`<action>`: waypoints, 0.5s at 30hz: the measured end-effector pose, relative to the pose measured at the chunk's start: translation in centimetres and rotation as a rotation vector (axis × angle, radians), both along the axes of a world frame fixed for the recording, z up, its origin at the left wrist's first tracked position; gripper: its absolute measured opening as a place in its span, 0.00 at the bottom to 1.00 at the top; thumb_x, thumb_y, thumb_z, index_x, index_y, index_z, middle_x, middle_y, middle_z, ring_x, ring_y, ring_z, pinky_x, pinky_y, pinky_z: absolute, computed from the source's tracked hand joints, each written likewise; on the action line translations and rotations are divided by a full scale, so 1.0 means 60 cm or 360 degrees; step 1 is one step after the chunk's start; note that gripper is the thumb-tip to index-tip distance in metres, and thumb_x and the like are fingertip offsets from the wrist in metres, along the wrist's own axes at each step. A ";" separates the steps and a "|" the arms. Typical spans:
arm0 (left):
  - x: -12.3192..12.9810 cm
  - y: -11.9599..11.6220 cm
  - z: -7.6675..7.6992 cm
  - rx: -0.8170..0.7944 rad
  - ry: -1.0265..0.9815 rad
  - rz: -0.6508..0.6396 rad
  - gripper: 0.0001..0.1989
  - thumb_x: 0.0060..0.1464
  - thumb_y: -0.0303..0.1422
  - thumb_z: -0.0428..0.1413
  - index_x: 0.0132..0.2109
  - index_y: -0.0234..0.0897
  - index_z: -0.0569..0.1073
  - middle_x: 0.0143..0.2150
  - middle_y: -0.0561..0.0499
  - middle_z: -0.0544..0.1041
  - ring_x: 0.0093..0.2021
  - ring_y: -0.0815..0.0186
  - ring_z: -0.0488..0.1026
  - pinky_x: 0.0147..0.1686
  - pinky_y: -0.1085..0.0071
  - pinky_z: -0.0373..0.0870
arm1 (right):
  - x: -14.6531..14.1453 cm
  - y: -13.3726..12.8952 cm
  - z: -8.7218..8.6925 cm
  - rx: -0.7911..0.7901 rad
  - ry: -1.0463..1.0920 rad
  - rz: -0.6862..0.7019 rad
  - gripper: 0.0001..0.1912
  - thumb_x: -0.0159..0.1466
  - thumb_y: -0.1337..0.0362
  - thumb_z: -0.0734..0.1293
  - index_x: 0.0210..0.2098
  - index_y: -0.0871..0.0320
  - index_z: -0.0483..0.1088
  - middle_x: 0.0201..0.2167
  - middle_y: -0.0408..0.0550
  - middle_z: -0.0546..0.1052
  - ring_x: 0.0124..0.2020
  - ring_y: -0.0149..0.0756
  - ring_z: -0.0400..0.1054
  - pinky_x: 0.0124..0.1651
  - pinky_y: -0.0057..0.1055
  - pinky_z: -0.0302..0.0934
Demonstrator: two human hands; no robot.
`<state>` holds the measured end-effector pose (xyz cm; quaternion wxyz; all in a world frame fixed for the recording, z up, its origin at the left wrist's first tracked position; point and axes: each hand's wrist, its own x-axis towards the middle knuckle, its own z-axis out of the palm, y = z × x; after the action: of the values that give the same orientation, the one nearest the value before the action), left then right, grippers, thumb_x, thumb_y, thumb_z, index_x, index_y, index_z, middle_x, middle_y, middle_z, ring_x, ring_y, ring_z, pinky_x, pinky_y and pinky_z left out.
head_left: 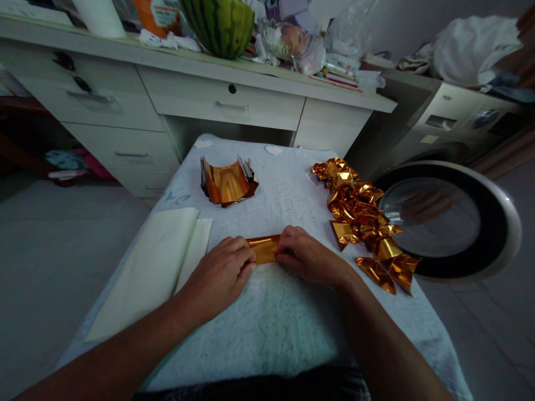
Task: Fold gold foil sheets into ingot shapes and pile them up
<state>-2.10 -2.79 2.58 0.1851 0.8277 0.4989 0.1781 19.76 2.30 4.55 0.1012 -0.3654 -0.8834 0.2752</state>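
Note:
A narrow strip of shiny orange-gold foil (264, 249) lies across the middle of the cloth-covered table. Its left end is in the closed fingers of my left hand (228, 273), and its right end is pinched by my right hand (305, 255). Behind my left hand stands a curved stack of gold foil sheets (228, 182), with its sides turned up. To the right, a pile of folded gold foil pieces (359, 211) stretches along the table's edge. Pale paper sheets (146, 267) lie left of my left hand, partly under my left forearm.
A pale cloth (288, 328) covers the table. Beyond it stands a white cabinet (267, 100) with drawers, bearing a watermelon (221, 25) and plastic bags. On the right, a washing machine's round door (497, 223) hangs open beside the table.

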 end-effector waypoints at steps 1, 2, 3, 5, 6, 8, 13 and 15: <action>-0.001 0.001 0.000 -0.0021 0.0023 0.0013 0.10 0.62 0.28 0.48 0.36 0.36 0.73 0.37 0.48 0.71 0.42 0.60 0.69 0.43 0.61 0.69 | -0.001 0.000 0.000 0.0008 -0.0013 -0.0012 0.07 0.65 0.72 0.64 0.30 0.61 0.70 0.35 0.47 0.68 0.38 0.33 0.62 0.45 0.31 0.58; -0.001 0.001 0.000 -0.0039 0.0048 0.0027 0.10 0.63 0.28 0.47 0.36 0.36 0.73 0.37 0.48 0.71 0.42 0.60 0.69 0.44 0.61 0.69 | -0.003 -0.001 -0.001 0.0017 -0.0029 -0.0022 0.07 0.65 0.72 0.64 0.30 0.61 0.70 0.35 0.48 0.68 0.39 0.34 0.62 0.45 0.31 0.57; -0.002 0.002 0.000 -0.0051 0.0075 0.0046 0.11 0.63 0.29 0.47 0.36 0.36 0.73 0.37 0.48 0.70 0.42 0.60 0.68 0.44 0.60 0.68 | -0.004 -0.001 -0.001 0.0023 -0.0048 -0.0030 0.07 0.65 0.71 0.63 0.30 0.61 0.69 0.35 0.48 0.68 0.39 0.34 0.61 0.45 0.32 0.57; -0.003 0.004 -0.001 -0.0070 0.0135 0.0088 0.11 0.63 0.30 0.47 0.36 0.36 0.72 0.37 0.48 0.70 0.41 0.59 0.68 0.44 0.59 0.68 | -0.005 -0.001 -0.004 0.0029 -0.0096 -0.0043 0.08 0.66 0.71 0.63 0.29 0.61 0.69 0.35 0.48 0.68 0.39 0.34 0.61 0.46 0.32 0.57; -0.003 0.005 -0.002 -0.0078 0.0164 0.0107 0.11 0.64 0.31 0.47 0.35 0.36 0.72 0.37 0.48 0.70 0.41 0.58 0.68 0.44 0.59 0.67 | -0.005 -0.001 -0.006 0.0033 -0.0120 -0.0050 0.09 0.66 0.70 0.63 0.29 0.61 0.69 0.35 0.48 0.68 0.39 0.34 0.61 0.46 0.32 0.56; -0.003 0.006 -0.003 -0.0094 0.0210 0.0134 0.11 0.64 0.32 0.48 0.36 0.35 0.72 0.37 0.47 0.71 0.41 0.58 0.68 0.44 0.58 0.67 | -0.005 -0.001 -0.008 0.0045 -0.0153 -0.0075 0.10 0.66 0.69 0.62 0.29 0.61 0.69 0.35 0.48 0.68 0.39 0.35 0.60 0.45 0.32 0.56; -0.004 0.008 -0.002 -0.0124 0.0299 0.0170 0.12 0.64 0.32 0.48 0.35 0.35 0.73 0.37 0.46 0.71 0.41 0.57 0.69 0.44 0.59 0.67 | -0.006 -0.002 -0.008 0.0073 -0.0235 -0.0126 0.11 0.67 0.68 0.62 0.29 0.61 0.70 0.34 0.48 0.67 0.38 0.34 0.59 0.44 0.32 0.55; -0.004 0.008 -0.002 -0.0121 0.0332 0.0180 0.12 0.64 0.32 0.48 0.35 0.34 0.73 0.36 0.46 0.71 0.40 0.57 0.69 0.44 0.59 0.67 | -0.008 -0.002 -0.007 0.0070 -0.0272 -0.0154 0.10 0.67 0.69 0.62 0.29 0.62 0.70 0.35 0.49 0.68 0.38 0.34 0.60 0.44 0.32 0.55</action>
<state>-2.34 -2.28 2.47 0.1532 0.8047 0.5676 0.0822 19.30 2.16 4.15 0.0468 -0.4275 -0.8760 0.2185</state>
